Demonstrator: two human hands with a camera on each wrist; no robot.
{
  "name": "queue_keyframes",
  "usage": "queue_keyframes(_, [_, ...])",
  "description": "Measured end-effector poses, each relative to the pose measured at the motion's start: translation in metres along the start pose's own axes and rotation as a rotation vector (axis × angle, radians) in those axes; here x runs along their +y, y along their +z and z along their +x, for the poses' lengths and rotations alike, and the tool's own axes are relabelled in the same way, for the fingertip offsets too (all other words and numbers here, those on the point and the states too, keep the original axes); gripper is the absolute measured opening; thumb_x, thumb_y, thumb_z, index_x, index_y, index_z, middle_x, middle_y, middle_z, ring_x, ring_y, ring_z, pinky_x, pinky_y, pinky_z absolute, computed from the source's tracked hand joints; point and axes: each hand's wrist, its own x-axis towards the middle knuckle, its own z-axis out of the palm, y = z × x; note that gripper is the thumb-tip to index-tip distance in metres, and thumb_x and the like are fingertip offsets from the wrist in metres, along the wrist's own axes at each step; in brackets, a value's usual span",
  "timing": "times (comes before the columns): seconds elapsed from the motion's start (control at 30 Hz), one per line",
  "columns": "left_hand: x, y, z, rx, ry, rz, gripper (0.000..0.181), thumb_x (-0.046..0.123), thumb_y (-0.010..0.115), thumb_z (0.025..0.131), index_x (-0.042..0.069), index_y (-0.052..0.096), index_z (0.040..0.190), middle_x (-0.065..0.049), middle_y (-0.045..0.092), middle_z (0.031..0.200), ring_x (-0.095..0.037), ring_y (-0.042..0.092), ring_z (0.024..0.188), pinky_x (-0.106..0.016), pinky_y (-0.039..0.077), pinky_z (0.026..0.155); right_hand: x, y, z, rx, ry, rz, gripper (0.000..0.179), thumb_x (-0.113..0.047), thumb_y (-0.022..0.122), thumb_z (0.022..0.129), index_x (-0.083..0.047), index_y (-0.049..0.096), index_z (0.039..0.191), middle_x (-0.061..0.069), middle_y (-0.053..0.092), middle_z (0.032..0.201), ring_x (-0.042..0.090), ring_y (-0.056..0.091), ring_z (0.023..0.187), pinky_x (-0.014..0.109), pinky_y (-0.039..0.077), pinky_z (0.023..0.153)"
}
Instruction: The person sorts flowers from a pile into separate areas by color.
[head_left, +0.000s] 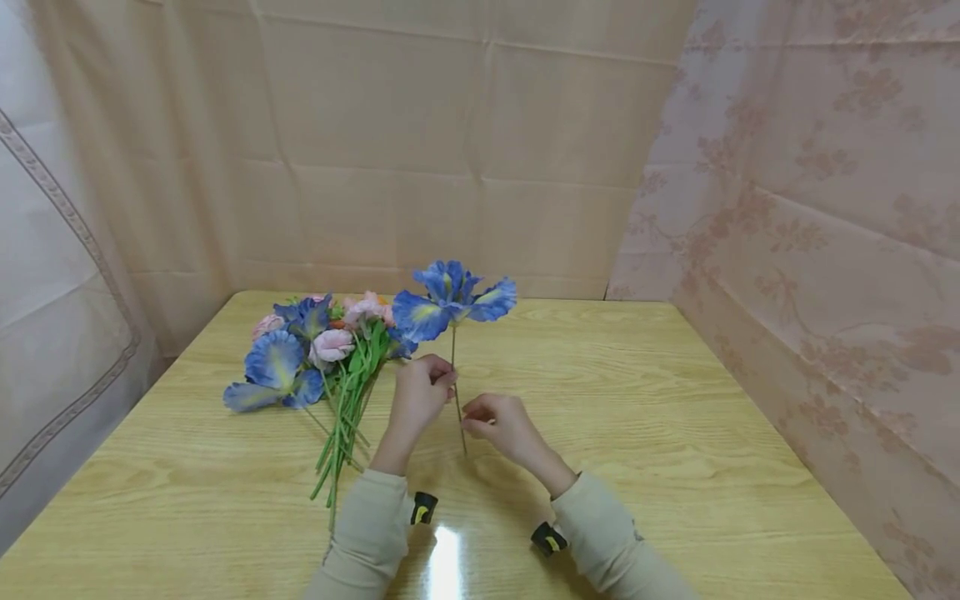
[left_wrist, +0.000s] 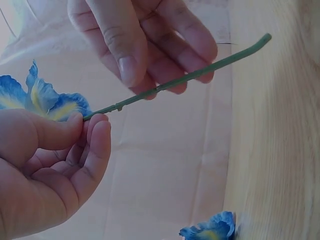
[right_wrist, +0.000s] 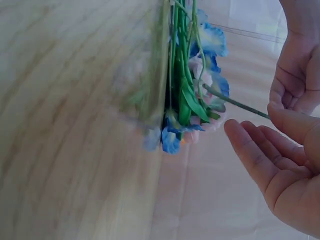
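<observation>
My left hand (head_left: 422,396) pinches the thin green stem (left_wrist: 185,78) of a blue iris (head_left: 450,300) between thumb and fingertips. The flower has blue petals with yellow centres and stands above the hand, its stem pointing down. My right hand (head_left: 506,423) is beside the lower stem, thumb and fingers loosely bent with a gap between them. In the left wrist view the stem crosses in front of the right fingers; whether they touch it I cannot tell. The right wrist view shows the right hand (right_wrist: 280,175) with its thumb near the stem.
Left of the hands, a bunch of flowers lies on the wooden table (head_left: 675,400), with blue irises (head_left: 273,367), pink flowers (head_left: 332,346) and long green stems (head_left: 345,425). Curtains (head_left: 450,167) hang behind and at both sides. Each wrist wears a small black device (head_left: 423,507).
</observation>
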Motion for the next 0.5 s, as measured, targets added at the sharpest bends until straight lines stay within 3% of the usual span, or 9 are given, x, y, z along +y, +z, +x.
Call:
queue_keyframes(0.37, [0.0006,0.0036,-0.0017,0.011,0.006,-0.066,0.004,-0.003,0.061,0.081,-0.007,0.061,0.079,-0.011,0.06,0.063,-0.02,0.059,0.052,-0.025,0.045,0.046,0.0,0.0039,-0.0008,0.017,0.014,0.093,0.004,0.009,0.059,0.08,0.01,0.06,0.084,0.02,0.062,0.074,0.027,0.062,0.062,0.024,0.051,0.054])
queue_keyframes(0.5, [-0.0001,0.0043,-0.002,-0.006,0.003,-0.075,0.005,-0.002,0.061,0.082,-0.006,0.061,0.08,-0.011,0.061,0.065,-0.021,0.06,0.054,-0.025,0.045,0.046,-0.0008,0.0027,-0.0013,0.033,0.01,0.081,0.004,0.011,0.057,0.079,0.01,0.06,0.082,0.021,0.062,0.073,0.025,0.061,0.059,0.021,0.05,0.052])
